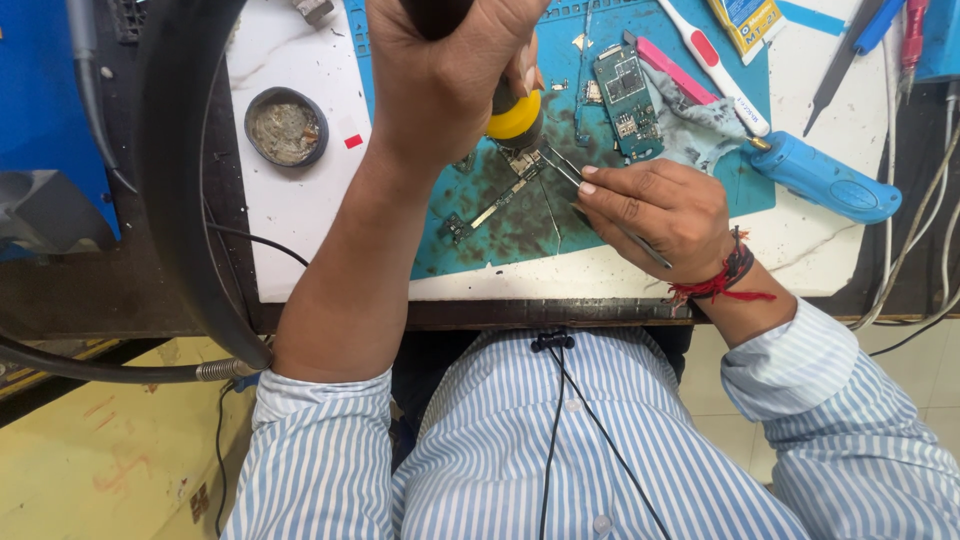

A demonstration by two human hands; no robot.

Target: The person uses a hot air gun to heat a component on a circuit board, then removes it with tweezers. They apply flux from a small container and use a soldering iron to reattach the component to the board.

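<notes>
L hand [445, 75] fingers round yellow-tipped hot-air tool [515, 115], R hand [655, 210] fingers pinching tweezers [565, 165] over circuit board [500, 195].

A small board [520, 165] lies on the mat [500, 225] between the left grip [440, 80] and right grip [655, 210]. A tin [286, 127] sits left of the left grip; a cloth [690, 130] lies behind the right grip.

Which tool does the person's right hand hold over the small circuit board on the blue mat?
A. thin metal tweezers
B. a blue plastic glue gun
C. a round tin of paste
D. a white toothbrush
A: the right hand pinches thin metal tweezers whose tips meet the small circuit board on the blue mat, under the yellow-collared tool in the left hand.
</notes>
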